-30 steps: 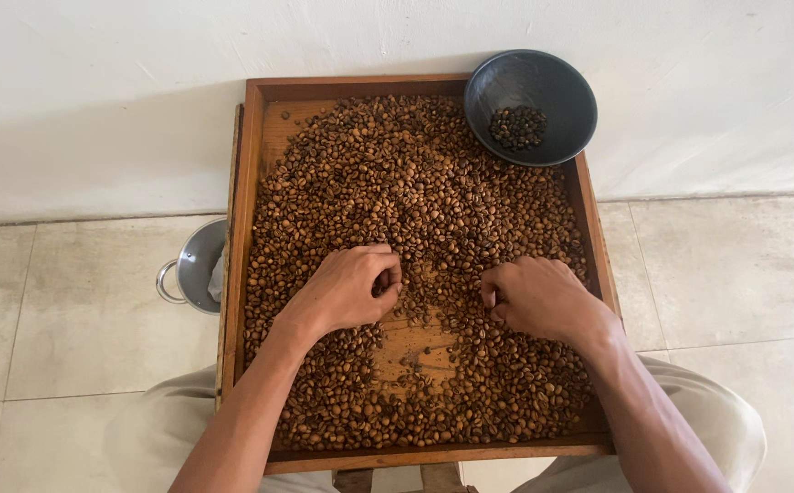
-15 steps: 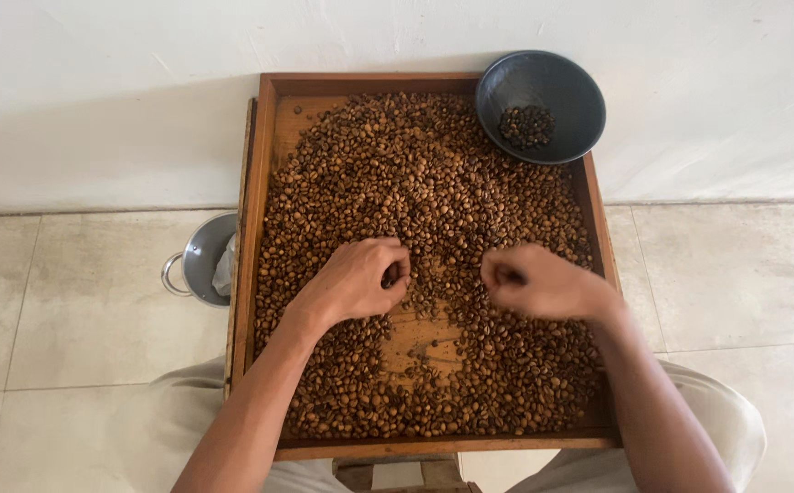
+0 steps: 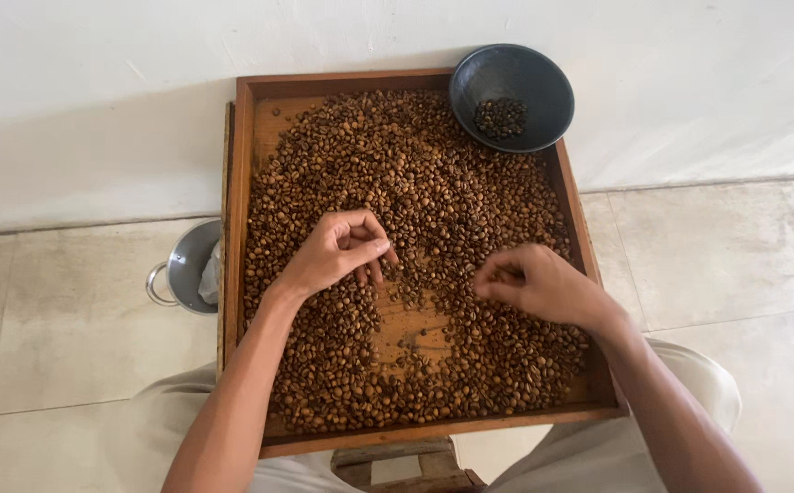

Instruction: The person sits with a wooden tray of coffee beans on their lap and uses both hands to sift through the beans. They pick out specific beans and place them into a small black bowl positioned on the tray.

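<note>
Brown roasted beans [image 3: 433, 192] lie loose across the wooden tray [image 3: 243, 164]; small, light, hard, they roll easily, so I judge a fingertip pinch suits best. My left hand [image 3: 333, 254] curls over them, my right hand [image 3: 534, 285] pinches, contents hidden. No labels show; dark bowl [image 3: 543, 78] sits at the corner.

Count: one wooden tray [image 3: 243, 274]; roasted coffee beans [image 3: 415, 183] on it, too many to count. One dark bowl [image 3: 543, 82] beyond the right hand [image 3: 534, 285]. One metal pot [image 3: 182, 269] outboard of the left hand [image 3: 333, 251]. Two hands in view.
</note>
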